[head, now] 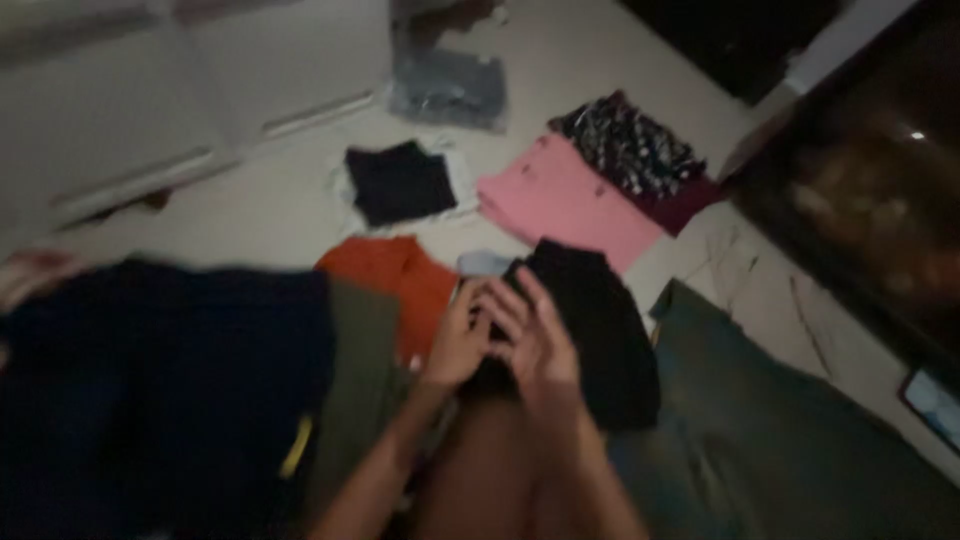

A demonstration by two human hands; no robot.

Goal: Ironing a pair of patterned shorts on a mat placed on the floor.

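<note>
Near the middle of the pale floor (280,205), I see my left hand (460,340) and right hand (535,335) both resting on a black folded cloth garment (600,320). Fingers of the right hand are spread loosely over its near edge; the left hand curls against it, though blur hides whether it pinches. Just beside it lies an orange folded garment (395,275). Farther off sit a pink folded garment (560,200) and a smaller black garment (400,182).
</note>
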